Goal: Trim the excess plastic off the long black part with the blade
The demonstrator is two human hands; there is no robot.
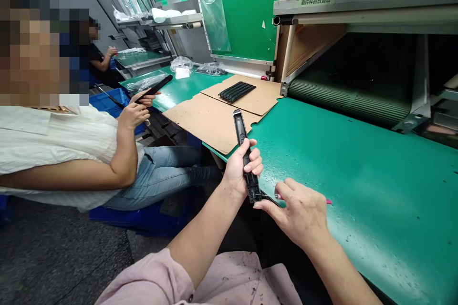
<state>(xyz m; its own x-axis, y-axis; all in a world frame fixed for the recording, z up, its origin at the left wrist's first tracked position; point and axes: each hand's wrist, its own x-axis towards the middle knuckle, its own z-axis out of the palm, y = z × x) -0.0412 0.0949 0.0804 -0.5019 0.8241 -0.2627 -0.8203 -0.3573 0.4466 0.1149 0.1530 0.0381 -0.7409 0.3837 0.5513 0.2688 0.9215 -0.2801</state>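
My left hand point(243, 167) is wrapped round a long, narrow black plastic housing point(240, 126), its hollow inner side facing up. The housing tilts, with its rounded far end over the cardboard and its near end close to my lap. At that near end my right hand point(302, 207) is closed, thumb tip touching or almost touching the plastic. Between its fingers a slim tool shows a thin metal tip; a pink end point(329, 201) beyond the knuckles seems to belong to it. The fingers hide most of the tool.
Several black strips point(236, 91) lie side by side on a cardboard sheet point(203, 119) on the green table point(358, 176). A conveyor belt point(350, 97) runs under the shelf at right. To the left a co-worker point(64, 152) sits holding a black piece point(155, 86). Dark specks dot the table.
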